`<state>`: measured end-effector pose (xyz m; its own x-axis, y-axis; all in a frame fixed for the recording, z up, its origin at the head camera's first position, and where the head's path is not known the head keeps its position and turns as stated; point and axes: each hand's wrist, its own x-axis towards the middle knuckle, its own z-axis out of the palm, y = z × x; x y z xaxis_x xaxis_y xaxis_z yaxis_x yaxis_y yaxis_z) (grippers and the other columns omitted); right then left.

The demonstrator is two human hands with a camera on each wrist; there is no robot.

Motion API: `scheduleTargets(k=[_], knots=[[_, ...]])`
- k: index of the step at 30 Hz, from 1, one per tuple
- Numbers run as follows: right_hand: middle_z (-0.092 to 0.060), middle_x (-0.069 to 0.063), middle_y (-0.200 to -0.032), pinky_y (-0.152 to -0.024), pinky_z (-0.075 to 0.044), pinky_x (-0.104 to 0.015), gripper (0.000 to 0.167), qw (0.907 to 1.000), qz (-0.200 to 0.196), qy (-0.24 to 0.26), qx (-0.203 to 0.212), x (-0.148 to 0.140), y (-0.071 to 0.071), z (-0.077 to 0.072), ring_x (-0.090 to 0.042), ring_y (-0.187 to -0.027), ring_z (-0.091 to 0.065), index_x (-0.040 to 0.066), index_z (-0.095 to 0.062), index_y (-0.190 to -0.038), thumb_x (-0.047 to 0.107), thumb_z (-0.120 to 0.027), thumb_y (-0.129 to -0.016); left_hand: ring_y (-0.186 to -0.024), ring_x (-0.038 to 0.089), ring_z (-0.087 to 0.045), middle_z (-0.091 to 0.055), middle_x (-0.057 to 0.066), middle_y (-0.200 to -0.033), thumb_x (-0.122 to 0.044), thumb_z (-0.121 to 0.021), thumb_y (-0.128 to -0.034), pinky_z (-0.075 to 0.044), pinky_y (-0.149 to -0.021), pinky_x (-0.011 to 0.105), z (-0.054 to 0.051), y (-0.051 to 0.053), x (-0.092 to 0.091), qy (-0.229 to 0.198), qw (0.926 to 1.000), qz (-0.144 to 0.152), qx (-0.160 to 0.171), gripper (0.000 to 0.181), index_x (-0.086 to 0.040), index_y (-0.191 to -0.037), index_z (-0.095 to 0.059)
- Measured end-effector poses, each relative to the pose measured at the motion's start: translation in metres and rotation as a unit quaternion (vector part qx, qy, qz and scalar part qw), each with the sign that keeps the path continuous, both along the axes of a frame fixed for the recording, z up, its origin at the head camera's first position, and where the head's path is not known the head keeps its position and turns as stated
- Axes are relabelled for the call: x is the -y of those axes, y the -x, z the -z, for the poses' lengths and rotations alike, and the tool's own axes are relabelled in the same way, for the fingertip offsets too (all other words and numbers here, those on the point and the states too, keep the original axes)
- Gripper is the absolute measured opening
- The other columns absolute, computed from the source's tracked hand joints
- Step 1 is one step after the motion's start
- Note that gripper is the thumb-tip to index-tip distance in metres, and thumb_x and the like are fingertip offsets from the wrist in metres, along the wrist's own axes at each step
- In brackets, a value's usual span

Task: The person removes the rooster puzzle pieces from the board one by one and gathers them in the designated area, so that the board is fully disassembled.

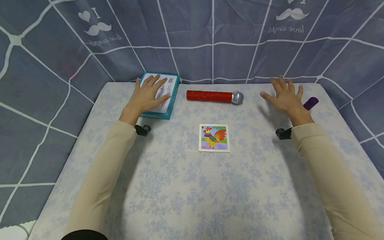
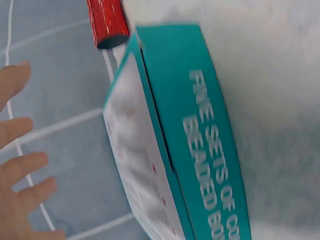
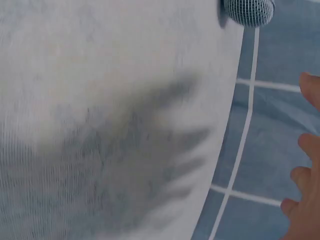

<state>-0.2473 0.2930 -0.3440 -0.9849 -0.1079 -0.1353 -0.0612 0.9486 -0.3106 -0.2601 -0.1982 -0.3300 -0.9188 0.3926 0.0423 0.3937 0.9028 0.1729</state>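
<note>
With fingers spread, my left hand (image 1: pixel 147 96) hovers above a teal box (image 1: pixel 171 103) whose top is white. In the left wrist view a gap separates the fingers from the box (image 2: pixel 195 130), and white lettering runs along its side. My right hand (image 1: pixel 285 96) is held over the table's far right, fingers also spread, holding nothing; its shadow falls on the cloth in the right wrist view. Beneath its wrist lies a dark purple cylinder (image 1: pixel 311 103), partly hidden. A red microphone (image 1: pixel 210 96) with a silver mesh head lies between the hands. Nearer sits a square rooster picture puzzle (image 1: pixel 214 138).
A pale blue floral cloth covers the table (image 1: pixel 192 193). Behind and to the sides hangs a grey-blue curtain (image 1: pixel 192 63) with white lines, close against the table's far edge. Black camera mounts (image 1: pixel 143 130) stick out at both wrists.
</note>
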Motion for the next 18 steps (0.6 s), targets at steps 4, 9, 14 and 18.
scheduleTargets(k=[4,9,14,18], knots=[[0.009,-0.020,-0.162,-0.108,0.013,-0.067,0.083,0.9993,-0.024,0.015,-0.023,0.013,0.000,0.003,-0.046,-0.146,0.010,0.011,-0.006,-0.159,0.062,-0.033,-0.099,-0.146,0.035,-0.023,-0.030,0.015,-0.158,-0.046,-0.055,-0.0983,-0.006,-0.113,0.065,0.004,-0.009,-0.012,-0.027,0.9976,0.063,-0.006,0.067,-0.015,-0.154,-0.035],[-0.020,-0.026,-0.158,-0.107,-0.010,-0.065,0.069,0.9952,-0.040,0.032,-0.084,0.035,-0.002,0.005,-0.047,-0.143,-0.017,0.002,-0.029,-0.153,0.042,-0.048,-0.100,-0.138,0.032,-0.039,-0.048,0.014,-0.146,-0.039,-0.060,-0.0973,-0.018,-0.114,0.059,0.014,-0.021,-0.030,-0.059,0.9893,0.132,-0.022,0.055,-0.009,-0.143,-0.052],[-0.047,-0.025,-0.139,-0.099,-0.030,-0.060,0.050,0.9879,-0.085,0.048,-0.121,0.057,-0.004,0.004,-0.042,-0.127,-0.043,-0.002,-0.050,-0.140,0.024,-0.058,-0.098,-0.133,0.029,-0.045,-0.055,0.013,-0.140,-0.039,-0.062,-0.0958,-0.021,-0.114,0.055,0.025,-0.032,-0.044,-0.074,0.9833,0.166,0.015,0.050,-0.008,-0.136,-0.060],[-0.061,-0.020,-0.120,-0.089,-0.044,-0.052,0.034,0.9814,-0.149,0.078,-0.093,0.075,-0.006,0.007,-0.036,-0.106,-0.057,-0.002,-0.062,-0.125,0.012,-0.062,-0.094,-0.133,0.030,-0.046,-0.055,0.015,-0.140,-0.040,-0.065,-0.0936,-0.023,-0.113,0.056,0.035,-0.040,-0.055,-0.072,0.9788,0.186,0.048,0.051,-0.006,-0.132,-0.062]])
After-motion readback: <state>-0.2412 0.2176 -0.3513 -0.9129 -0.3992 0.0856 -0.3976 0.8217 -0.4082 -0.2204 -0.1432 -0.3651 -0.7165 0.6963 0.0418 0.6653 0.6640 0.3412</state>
